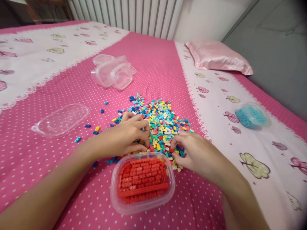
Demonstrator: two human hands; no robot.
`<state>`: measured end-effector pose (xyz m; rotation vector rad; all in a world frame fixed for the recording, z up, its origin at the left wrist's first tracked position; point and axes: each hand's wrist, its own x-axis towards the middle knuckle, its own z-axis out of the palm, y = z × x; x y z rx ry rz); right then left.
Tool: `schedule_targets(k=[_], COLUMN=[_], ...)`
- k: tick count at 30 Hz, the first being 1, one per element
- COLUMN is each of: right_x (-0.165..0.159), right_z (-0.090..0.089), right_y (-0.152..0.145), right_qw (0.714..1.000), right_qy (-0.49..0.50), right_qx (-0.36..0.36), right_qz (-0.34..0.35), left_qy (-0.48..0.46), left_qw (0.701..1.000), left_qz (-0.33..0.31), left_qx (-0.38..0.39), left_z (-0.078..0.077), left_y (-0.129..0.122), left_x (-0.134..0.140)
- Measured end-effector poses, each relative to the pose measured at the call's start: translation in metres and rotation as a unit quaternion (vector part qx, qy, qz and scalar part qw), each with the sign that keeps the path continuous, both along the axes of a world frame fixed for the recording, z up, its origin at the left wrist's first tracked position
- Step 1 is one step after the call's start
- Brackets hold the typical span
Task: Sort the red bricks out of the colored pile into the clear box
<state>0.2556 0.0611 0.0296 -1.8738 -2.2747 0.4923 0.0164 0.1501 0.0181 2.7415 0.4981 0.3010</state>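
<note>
A loose pile of small toy building bricks (160, 123) in many colours lies on the bed. My left hand (134, 132) rests over the pile's left side, fingers curled down and thumb close to the index fingertip; whatever sits between them is hidden. At the right edge of the pile, my right hand (189, 147) has its thumb and fingers bent, with a small gap between the tips and bricks visible in it. Just in front of the pile stands a clear plastic box (114, 195) without a lid, holding red bricks (144, 179) packed in neat rows.
A clear lid (62, 121) lies to the left, near a few stray bricks (87, 126). Several clear empty containers (115, 72) are heaped farther back. On the right sits a clear tub of blue bricks (253, 116). A pink pillow (218, 57) lies at the back right.
</note>
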Motion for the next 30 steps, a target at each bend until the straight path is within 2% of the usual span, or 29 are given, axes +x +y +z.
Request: schedule_targets(k=[4,6,9,13,17,23,30], right_x=[0.006,0.005,-0.003,-0.018,-0.025,-0.021,-0.025], right_z=[0.008,0.013,0.021,0.024,0.019,0.012,0.016], right_y=[0.001,-0.001,-0.004,-0.007,-0.009,-0.01,-0.012], right_qw=[0.995,0.988,0.972,0.96,0.955,0.965,0.979], right_qy=[0.094,0.154,0.225,0.259,0.285,0.258,0.2], right_qx=[0.007,0.007,0.027,0.058,0.026,-0.012,0.045], right_qz=[0.016,0.032,0.061,0.086,0.072,0.046,0.024], left_qy=[-0.042,-0.067,-0.096,-0.121,-0.16,-0.161,-0.115], left_qw=[0.998,0.995,0.987,0.974,0.96,0.964,0.979], left_qz=[0.035,0.05,0.039,0.024,0.035,0.063,0.076], left_qx=[-0.024,-0.056,-0.125,-0.19,-0.226,-0.201,-0.151], left_z=[0.011,0.017,0.024,0.024,0.021,0.018,0.016], left_y=[-0.005,-0.01,-0.019,-0.027,-0.028,-0.025,-0.03], left_x=[-0.001,0.0,0.003,0.006,0.008,0.007,0.007])
